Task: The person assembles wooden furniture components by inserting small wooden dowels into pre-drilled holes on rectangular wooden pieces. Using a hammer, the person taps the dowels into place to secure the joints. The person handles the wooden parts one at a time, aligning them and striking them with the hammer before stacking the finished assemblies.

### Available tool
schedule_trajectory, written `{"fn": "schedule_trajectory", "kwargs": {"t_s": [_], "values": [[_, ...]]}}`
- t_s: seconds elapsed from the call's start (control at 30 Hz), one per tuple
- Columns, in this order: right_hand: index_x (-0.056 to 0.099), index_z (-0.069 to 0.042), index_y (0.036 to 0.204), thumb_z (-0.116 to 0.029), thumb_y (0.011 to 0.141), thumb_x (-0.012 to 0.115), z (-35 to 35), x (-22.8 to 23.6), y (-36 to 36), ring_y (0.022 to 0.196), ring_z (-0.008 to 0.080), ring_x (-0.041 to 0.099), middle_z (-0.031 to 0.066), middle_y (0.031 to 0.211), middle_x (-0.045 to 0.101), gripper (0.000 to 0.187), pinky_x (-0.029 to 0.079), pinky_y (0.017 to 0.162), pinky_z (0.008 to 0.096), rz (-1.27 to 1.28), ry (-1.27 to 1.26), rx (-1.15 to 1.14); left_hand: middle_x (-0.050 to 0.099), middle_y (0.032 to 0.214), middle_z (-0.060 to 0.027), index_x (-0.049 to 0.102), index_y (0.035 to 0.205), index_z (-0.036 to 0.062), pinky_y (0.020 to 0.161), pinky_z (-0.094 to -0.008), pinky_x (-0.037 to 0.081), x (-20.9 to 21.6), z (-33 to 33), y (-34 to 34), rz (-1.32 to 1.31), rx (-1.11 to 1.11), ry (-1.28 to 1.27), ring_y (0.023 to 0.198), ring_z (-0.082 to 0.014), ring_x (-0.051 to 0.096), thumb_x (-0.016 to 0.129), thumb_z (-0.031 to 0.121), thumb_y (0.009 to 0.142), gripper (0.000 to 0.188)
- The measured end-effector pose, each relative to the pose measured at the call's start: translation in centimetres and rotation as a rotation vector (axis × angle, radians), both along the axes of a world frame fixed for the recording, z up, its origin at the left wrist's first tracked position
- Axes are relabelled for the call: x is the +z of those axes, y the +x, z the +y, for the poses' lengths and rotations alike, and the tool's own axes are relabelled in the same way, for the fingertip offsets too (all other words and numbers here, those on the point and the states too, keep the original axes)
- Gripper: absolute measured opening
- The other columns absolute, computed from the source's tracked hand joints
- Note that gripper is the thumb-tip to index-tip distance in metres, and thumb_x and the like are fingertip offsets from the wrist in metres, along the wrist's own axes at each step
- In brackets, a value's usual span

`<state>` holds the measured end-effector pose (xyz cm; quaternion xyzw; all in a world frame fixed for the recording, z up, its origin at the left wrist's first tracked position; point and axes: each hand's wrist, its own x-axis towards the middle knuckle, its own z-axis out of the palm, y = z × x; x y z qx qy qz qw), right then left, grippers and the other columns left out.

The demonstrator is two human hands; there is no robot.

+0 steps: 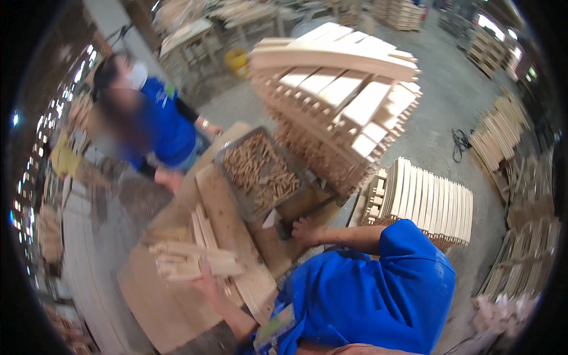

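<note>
At the near left of the worktable, my left hand (pixel 208 283) is closed around the edge of a small bundle of pale wooden slats (pixel 195 262). Longer wooden strips (pixel 204 228) lie beneath and beyond that bundle, on the board. My right hand (pixel 306 232) rests at the table's right side, its fingers curled against a small dark object (pixel 285 229) whose kind I cannot make out. Just beyond it is a grey tray (pixel 247 208) full of short wooden dowels (pixel 260 168). A small whitish piece (pixel 271 219) sits between tray and hand.
A tall stack of slatted wooden frames (pixel 331 89) rises beyond the tray. Another stack of curved slats (pixel 429 198) stands at the right. Across the table at left is a person in a blue shirt (pixel 168 124). More wood piles (pixel 500 133) line the far right; a yellow bucket (pixel 236 62) stands behind.
</note>
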<state>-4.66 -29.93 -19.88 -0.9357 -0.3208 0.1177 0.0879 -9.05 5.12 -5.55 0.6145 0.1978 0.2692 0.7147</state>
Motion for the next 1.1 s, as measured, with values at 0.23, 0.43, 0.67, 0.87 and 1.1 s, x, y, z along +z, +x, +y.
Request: {"fn": "schedule_trajectory", "kwargs": {"t_s": [0.23, 0.43, 0.67, 0.87, 1.1], "values": [[0.065, -0.012, 0.102, -0.031, 0.084, 0.075, -1.3, 0.8, -0.9, 0.097, 0.0382, 0.063, 0.0138, 0.104, 0.062, 0.028, 0.051, 0.080, 0.0523, -0.026, 0.212, -0.020, 0.064, 0.131, -0.0138, 0.049, 0.141, -0.0043, 0.100, -0.0364, 0.054, -1.0, -1.4, 0.8, -0.028, 0.014, 0.124, 0.116, -0.0205, 0.064, 0.085, 0.001, 0.084, 0.068], [0.061, -0.012, 0.106, -0.026, 0.083, 0.078, -1.7, 0.3, -1.4, 0.094, 0.0400, 0.061, 0.0148, 0.102, 0.060, 0.032, 0.050, 0.078, 0.0527, 0.007, 0.307, 0.008, 0.064, 0.119, -0.0098, 0.049, 0.136, -0.0037, 0.094, -0.0329, 0.054, 1.4, -3.5, 1.4, -0.175, 0.014, 0.112, 0.105, -0.0158, 0.064, 0.080, -0.002, 0.087, 0.058], [0.062, -0.013, 0.105, -0.020, 0.083, 0.076, -0.9, 3.3, 0.7, 0.103, 0.0343, 0.059, 0.0119, 0.109, 0.058, 0.028, 0.048, 0.086, 0.0469, -0.211, 0.211, -0.181, 0.065, 0.120, -0.0093, 0.051, 0.135, -0.0032, 0.092, -0.0323, 0.054, 1.2, -3.7, 4.4, -0.345, -0.091, 0.121, 0.106, -0.0164, 0.065, 0.079, -0.002, 0.087, 0.056], [0.061, -0.014, 0.108, -0.022, 0.081, 0.077, -0.3, 1.5, 2.6, 0.112, 0.0321, 0.056, 0.0104, 0.113, 0.057, 0.033, 0.045, 0.091, 0.0487, -0.245, 0.111, -0.197, 0.063, 0.126, -0.0104, 0.048, 0.139, -0.0040, 0.095, -0.0328, 0.053, 0.1, -2.0, 5.8, -0.251, -0.209, 0.268, 0.110, -0.0170, 0.064, 0.080, -0.002, 0.082, 0.065], [0.063, -0.011, 0.111, -0.026, 0.086, 0.073, -0.6, 2.1, 3.4, 0.117, 0.0363, 0.058, 0.0132, 0.116, 0.061, 0.031, 0.047, 0.094, 0.0520, -0.135, 0.092, -0.170, 0.065, 0.124, -0.0099, 0.048, 0.142, -0.0025, 0.095, -0.0329, 0.054, 3.8, -4.8, 6.1, -0.467, -0.240, 0.158, 0.110, -0.0176, 0.065, 0.081, -0.003, 0.081, 0.069]]}}
